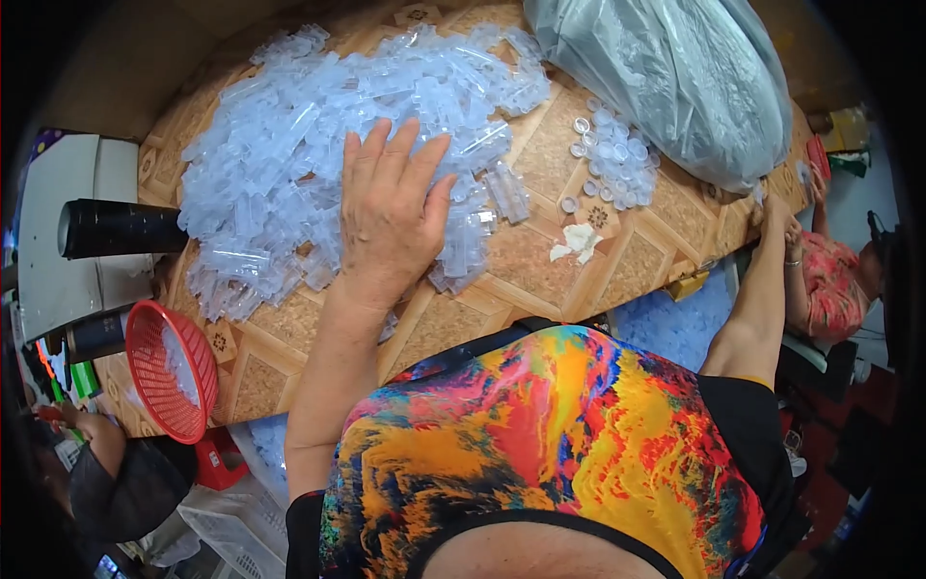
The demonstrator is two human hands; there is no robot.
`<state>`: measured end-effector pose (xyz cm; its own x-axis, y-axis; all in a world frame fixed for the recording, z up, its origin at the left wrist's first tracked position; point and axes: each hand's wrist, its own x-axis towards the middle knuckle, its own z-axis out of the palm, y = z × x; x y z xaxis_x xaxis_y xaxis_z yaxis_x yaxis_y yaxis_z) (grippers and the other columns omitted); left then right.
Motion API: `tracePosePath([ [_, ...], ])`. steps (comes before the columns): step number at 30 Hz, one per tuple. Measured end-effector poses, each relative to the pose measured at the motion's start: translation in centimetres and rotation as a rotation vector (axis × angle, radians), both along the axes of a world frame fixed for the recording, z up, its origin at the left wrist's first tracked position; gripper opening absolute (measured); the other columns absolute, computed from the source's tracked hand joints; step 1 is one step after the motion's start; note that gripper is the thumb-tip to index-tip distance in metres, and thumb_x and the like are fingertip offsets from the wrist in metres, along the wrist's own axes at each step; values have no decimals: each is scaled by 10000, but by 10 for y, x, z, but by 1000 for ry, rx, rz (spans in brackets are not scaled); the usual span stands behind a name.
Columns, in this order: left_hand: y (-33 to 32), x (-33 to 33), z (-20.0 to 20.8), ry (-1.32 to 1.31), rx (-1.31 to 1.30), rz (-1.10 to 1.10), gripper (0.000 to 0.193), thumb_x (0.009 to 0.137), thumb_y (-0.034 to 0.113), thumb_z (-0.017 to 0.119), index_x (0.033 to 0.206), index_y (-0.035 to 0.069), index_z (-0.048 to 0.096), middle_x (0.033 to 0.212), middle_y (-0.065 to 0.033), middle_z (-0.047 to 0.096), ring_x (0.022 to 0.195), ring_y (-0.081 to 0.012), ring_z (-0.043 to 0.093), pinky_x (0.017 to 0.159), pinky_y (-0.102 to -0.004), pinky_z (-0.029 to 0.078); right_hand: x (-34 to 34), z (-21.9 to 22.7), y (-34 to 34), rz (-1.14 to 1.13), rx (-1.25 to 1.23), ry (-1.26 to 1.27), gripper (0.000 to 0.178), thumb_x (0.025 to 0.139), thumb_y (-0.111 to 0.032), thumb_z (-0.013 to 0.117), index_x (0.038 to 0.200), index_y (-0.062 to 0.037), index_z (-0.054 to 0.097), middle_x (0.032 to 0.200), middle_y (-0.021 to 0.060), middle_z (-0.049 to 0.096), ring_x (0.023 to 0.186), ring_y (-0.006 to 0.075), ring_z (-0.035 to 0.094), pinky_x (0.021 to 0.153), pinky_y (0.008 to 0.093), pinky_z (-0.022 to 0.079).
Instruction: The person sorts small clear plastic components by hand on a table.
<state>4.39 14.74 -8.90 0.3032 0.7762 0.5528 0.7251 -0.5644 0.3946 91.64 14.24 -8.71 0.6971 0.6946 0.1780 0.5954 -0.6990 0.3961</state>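
Note:
My left hand [391,207] lies palm down over a large heap of clear plastic pieces [280,164], short and tube-like. Its fingers are stretched and the thumb stands apart, with nothing seen gripped. My right arm reaches far out to the right, where my right hand [775,214] is at the lower end of a big grey plastic bag [675,87], near the table's edge. That hand's fingers are too small and hidden to make out. Between the heap and the bag is a cluster of small round clear caps [620,159]. Crumpled white scraps [576,243] lie just below them.
A red plastic basket [145,372] with clear pieces stands at the left table edge, below a black cylinder [121,229]. Co-workers sit at the right [834,289] and lower left [125,482]. A white crate [236,531] and blue-tinted pieces [675,323] are below the table [540,270].

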Motion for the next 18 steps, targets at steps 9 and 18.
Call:
tracePosePath([
  [9, 2, 2, 12, 84, -20, 81, 422, 837, 145, 751, 1251, 117, 673, 1336, -151, 611, 1307, -380, 507, 1153, -578, 323, -469, 64, 63, 1076, 1024, 526, 335, 924, 9, 658, 1226, -120, 723, 1019, 46, 737, 888, 117, 678, 775, 226, 538],
  [18, 2, -8, 30, 95, -41, 68, 441, 836, 154, 753, 1266, 110, 665, 1340, -148, 612, 1309, -368, 508, 1163, -563, 317, -620, 20, 91, 1284, 229, 685, 412, 903, -182, 682, 1308, -116, 660, 1367, 206, 608, 1088, 340, 685, 927, 418, 549],
])
